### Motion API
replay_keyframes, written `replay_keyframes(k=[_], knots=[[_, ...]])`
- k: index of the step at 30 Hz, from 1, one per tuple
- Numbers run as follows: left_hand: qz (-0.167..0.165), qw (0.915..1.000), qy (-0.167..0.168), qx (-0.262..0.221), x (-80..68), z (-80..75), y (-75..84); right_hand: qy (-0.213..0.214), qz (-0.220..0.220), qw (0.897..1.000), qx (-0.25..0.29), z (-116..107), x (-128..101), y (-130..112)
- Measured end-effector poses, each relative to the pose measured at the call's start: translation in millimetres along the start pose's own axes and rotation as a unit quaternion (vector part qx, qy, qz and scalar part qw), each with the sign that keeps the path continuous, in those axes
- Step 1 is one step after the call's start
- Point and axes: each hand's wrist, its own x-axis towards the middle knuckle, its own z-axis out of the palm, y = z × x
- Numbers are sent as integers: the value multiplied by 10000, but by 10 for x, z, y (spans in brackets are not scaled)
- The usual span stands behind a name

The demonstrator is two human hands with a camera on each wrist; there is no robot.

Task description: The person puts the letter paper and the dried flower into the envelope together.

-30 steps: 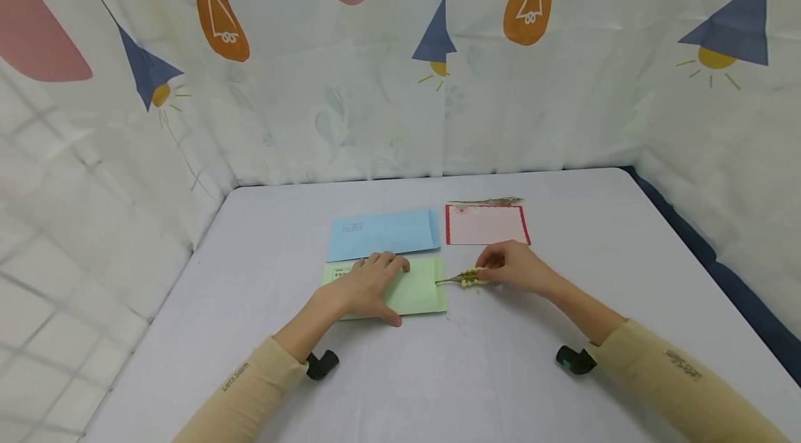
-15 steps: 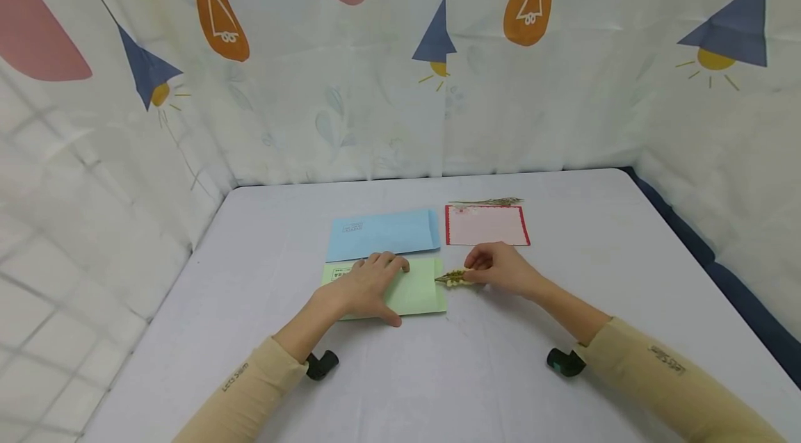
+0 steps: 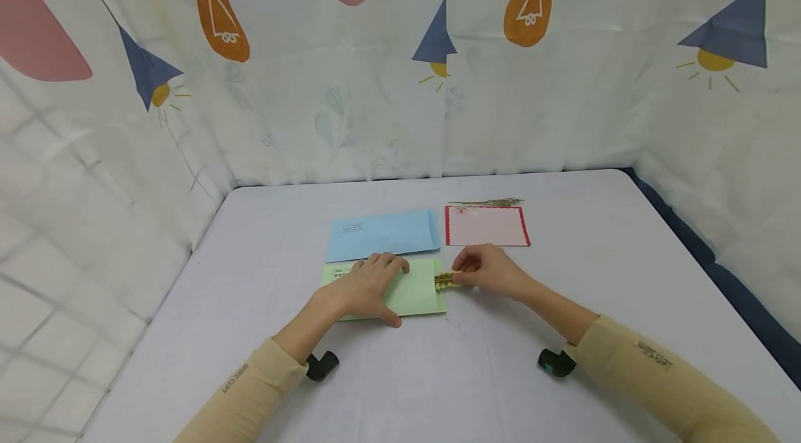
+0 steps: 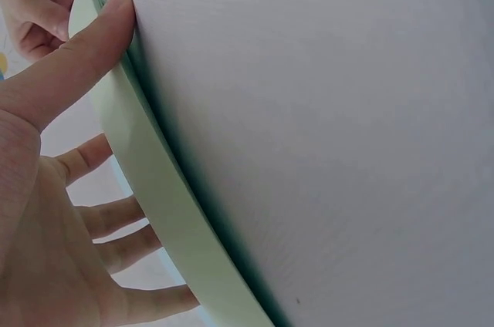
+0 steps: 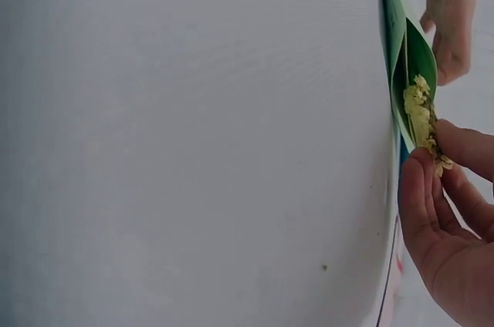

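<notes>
My left hand (image 3: 369, 286) spans the light green envelope (image 3: 419, 293), thumb at its near edge and fingers toward its far edge. In the left wrist view that thumb (image 4: 85, 53) touches the envelope's long edge. The envelope's right end gapes in the right wrist view. My right hand (image 3: 494, 270) pinches a sprig of small dried yellow flowers (image 5: 421, 119) between thumb and fingertips. Its stem and part of the blossoms are inside the envelope's mouth; the rest sticks out at the right.
A blue envelope (image 3: 382, 234) lies just behind the green one. To its right is a pale pink card (image 3: 488, 226) with a red border, and another dried sprig (image 3: 491, 202) lies along the card's far edge. A patterned curtain (image 3: 375, 81) stands behind the white table (image 3: 275, 227).
My right hand has moved left, carrying the flower sprig stem-first into the green envelope, so less of it shows. The left hand and the envelope have stayed in place.
</notes>
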Motion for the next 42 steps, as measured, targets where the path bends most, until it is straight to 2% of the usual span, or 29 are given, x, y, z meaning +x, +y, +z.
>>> replay_keyframes(k=[17,36,42], knots=[[-18,10000,-7,-14,4,-10,6,-206,230,9994,124,70,32,3],[-14,10000,-16,-23,3,-15,5,-424,255,9939,989,194,79,-90],[3,10000,-9,-42,-2,-13,2,-449,214,9952,843,158,47,-63]])
